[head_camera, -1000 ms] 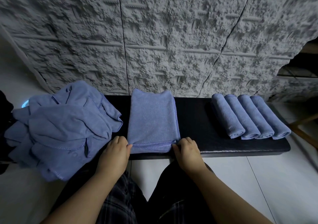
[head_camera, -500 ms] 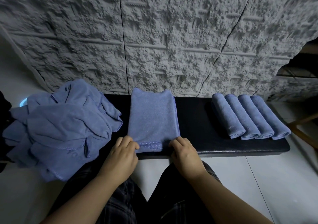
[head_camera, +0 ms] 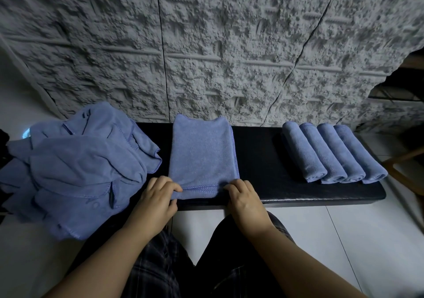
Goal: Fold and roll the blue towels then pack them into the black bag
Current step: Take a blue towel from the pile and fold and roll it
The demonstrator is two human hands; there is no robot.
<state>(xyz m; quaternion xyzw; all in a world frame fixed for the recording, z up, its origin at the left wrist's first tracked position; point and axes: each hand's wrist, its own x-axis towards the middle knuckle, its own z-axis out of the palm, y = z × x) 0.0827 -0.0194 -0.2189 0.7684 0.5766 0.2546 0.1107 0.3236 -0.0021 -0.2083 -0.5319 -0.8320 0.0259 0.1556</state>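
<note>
A folded blue towel (head_camera: pixel 202 153) lies flat across the black bench (head_camera: pixel 263 160), its near hem turned over into a short first roll. My left hand (head_camera: pixel 158 197) grips the roll's left end with curled fingers. My right hand (head_camera: pixel 245 197) grips the right end the same way. Several finished blue towel rolls (head_camera: pixel 332 153) lie side by side on the bench's right part. A heap of loose blue towels (head_camera: pixel 75 167) covers the bench's left end. No black bag can be made out for certain.
A rough grey textured wall (head_camera: pixel 206 45) rises right behind the bench. White floor tiles (head_camera: pixel 344 240) spread below and to the right. A wooden frame (head_camera: pixel 408 158) stands at the far right. My knees in dark plaid trousers (head_camera: pixel 160 263) are under my arms. Something dark (head_camera: pixel 3 142) sits at the left edge.
Both hands have turned the towel's near hem over and pushed it slightly away, starting a roll. The pile and the finished rolls have not moved.
</note>
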